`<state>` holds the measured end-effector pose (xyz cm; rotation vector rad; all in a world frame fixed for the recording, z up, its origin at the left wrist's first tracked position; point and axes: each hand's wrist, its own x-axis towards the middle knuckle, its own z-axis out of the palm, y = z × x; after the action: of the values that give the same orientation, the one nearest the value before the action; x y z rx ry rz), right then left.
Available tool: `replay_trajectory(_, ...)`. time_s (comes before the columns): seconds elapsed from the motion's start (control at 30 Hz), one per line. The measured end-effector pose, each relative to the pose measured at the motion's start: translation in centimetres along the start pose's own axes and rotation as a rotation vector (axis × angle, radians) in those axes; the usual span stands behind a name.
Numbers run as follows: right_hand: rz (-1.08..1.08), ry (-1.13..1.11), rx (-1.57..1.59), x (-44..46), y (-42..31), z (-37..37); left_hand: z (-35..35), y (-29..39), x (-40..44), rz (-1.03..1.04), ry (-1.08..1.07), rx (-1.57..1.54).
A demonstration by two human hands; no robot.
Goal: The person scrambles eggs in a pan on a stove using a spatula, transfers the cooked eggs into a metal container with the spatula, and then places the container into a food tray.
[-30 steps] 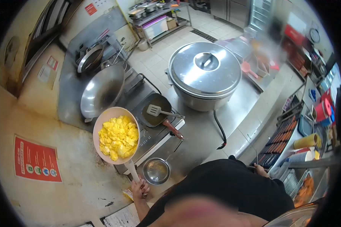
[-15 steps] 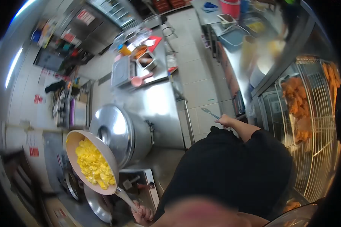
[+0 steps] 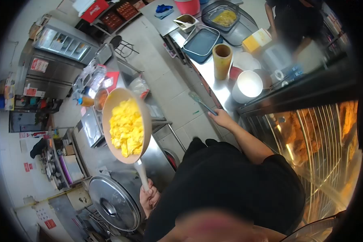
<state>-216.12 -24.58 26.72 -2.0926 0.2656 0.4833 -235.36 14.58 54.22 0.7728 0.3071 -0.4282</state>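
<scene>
My left hand [image 3: 149,195] is closed around the pale handle of a beige frying pan [image 3: 147,121]. In the pan lies a heap of yellow scrambled eggs [image 3: 126,129]; the pan is held up above the steel counter, near a large lidded pot. Out in front on the other side, my right hand [image 3: 222,119] grips a grey-blue spatula [image 3: 202,103] by its handle. The spatula's flat end points away over the tiled floor, apart from the pan.
A large pot with a metal lid [image 3: 114,203] stands at lower left. On the right counter are a bamboo-like cylinder [image 3: 222,64], a white container [image 3: 248,86] and a blue-grey tray [image 3: 201,44]. A glass cabinet with wire racks [image 3: 310,141] is close on my right. A person [image 3: 296,22] stands beyond the counter.
The view has swung to the right, toward the other counter. The pan with the eggs has moved from over the pot to above the counter. Both hands keep their grip.
</scene>
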Motion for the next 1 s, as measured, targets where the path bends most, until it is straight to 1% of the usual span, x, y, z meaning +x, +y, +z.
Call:
replay_trajectory(0.03,-0.027,0.094,0.032,0.6,-1.4,-0.9,-0.1,0.7,2.3,-0.077,0.044,0.051)
replay_trajectory(0.07,-0.057,0.191,0.06,1.2,-2.6,-1.7,-0.2,1.3,4.5,-0.12,0.031,0.045)
replay_trajectory(0.1,-0.037,0.2,0.056,1.9,-3.6,-2.4,-0.3,2.1,6.8,-0.141,0.025,0.04)
replay_trajectory(0.17,-0.092,0.363,0.34,3.2,-5.3,-3.4,-0.5,4.0,11.5,-0.249,0.043,0.164)
replay_trajectory(0.2,-0.036,0.362,0.455,3.8,-6.5,-4.3,-0.5,5.1,14.0,-0.306,0.066,0.213)
replay_trajectory(0.23,-0.016,0.368,0.449,4.5,-7.7,-5.1,-0.7,6.1,16.6,-0.326,0.064,0.208)
replay_trajectory(0.3,-0.155,0.505,0.427,5.7,-11.0,-6.8,-1.7,7.9,21.7,-0.396,0.104,0.379)
replay_trajectory(0.33,-0.243,0.554,0.326,5.9,-14.1,-8.4,-2.2,8.8,24.7,-0.421,0.064,0.422)
replay_trajectory(0.37,-0.22,0.554,0.318,6.8,-15.9,-9.1,-2.7,9.7,27.9,-0.444,0.064,0.415)
replay_trajectory(0.43,-0.274,0.509,0.199,8.8,-19.2,-10.5,-2.8,11.4,33.9,-0.484,0.048,0.641)
replay_trajectory(0.47,-0.245,0.446,0.175,9.7,-21.6,-11.3,-2.4,12.4,36.7,-0.539,0.013,0.622)
replay_trajectory(0.5,-0.231,0.439,0.172,10.9,-23.4,-11.8,-1.9,13.7,39.5,-0.591,-0.021,0.612)
replay_trajectory(0.53,-0.242,0.351,0.08,12.4,-24.7,-12.7,-1.4,14.6,42.8,-0.6,-0.023,0.605)
replay_trajectory(0.57,-0.241,0.258,0.005,13.4,-26.0,-13.0,-1.0,15.7,45.3,-0.632,-0.087,0.703)
replay_trajectory(0.6,-0.238,0.228,-0.012,14.7,-27.5,-13.5,-0.4,16.7,47.9,-0.664,-0.154,0.806)
replay_trajectory(0.63,-0.226,0.232,0.002,16.5,-28.2,-13.5,0.7,17.5,50.9,-0.679,-0.154,0.818)
replay_trajectory(0.7,-0.217,0.26,-0.075,21.4,-29.2,-13.9,3.9,19.8,58.3,-0.795,-0.248,0.905)
replay_trajectory(0.73,-0.207,0.303,-0.113,23.1,-29.4,-13.8,4.7,20.5,60.8,-0.856,-0.301,0.885)
replay_trajectory(0.83,-0.183,0.396,-0.073,27.2,-28.9,-13.3,6.2,21.0,66.6,-0.879,-0.379,1.008)
replay_trajectory(0.9,-0.156,0.421,-0.058,30.0,-28.1,-14.0,9.2,21.2,70.0,-0.926,-0.388,1.091)
replay_trajectory(0.97,-0.019,0.363,0.023,32.3,-27.7,-14.4,12.0,21.8,72.7,-0.929,-0.413,1.244)
replay_trajectory(1.0,-0.007,0.446,0.028,33.1,-28.2,-15.0,11.5,21.8,74.1,-0.934,-0.468,1.338)
